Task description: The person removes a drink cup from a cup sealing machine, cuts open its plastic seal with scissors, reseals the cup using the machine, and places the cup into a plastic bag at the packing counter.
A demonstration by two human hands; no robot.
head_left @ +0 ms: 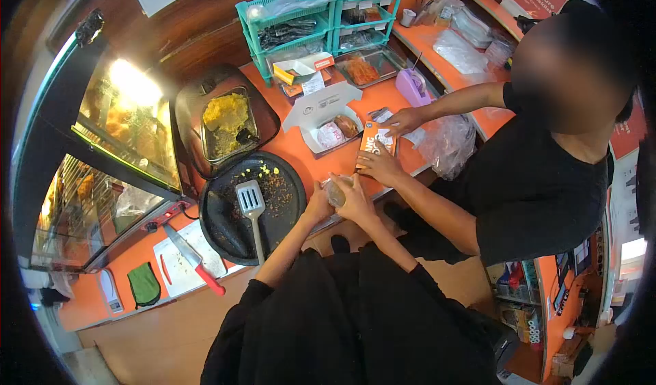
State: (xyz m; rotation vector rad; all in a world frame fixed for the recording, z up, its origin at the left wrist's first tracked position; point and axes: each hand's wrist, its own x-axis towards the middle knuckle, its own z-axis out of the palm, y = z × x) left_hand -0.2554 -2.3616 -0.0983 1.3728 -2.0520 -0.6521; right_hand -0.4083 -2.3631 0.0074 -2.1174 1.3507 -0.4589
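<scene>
Both my hands are together at the counter's front edge. My left hand (318, 204) and my right hand (357, 202) have their fingers closed around a small clear plastic packet (335, 192); its contents are unclear. Just beyond stands an open white food box (311, 120) with a paper-wrapped bundle (331, 136) and a browned piece of food (347, 125) inside. To my right, a co-worker's two hands rest on an orange printed box (370, 154). Left of my hands, a slotted spatula (251, 204) lies across a round black pan (287, 214) holding brown crumbs and yellow bits.
A metal tray (205, 142) of yellow food sits behind the pan. Front left are a red-handled knife (184, 248), a white cutting board (179, 275) and a green cloth (143, 286). Teal basket racks (290, 36) and a purple tape dispenser (413, 87) stand farther back. The co-worker stands close at right.
</scene>
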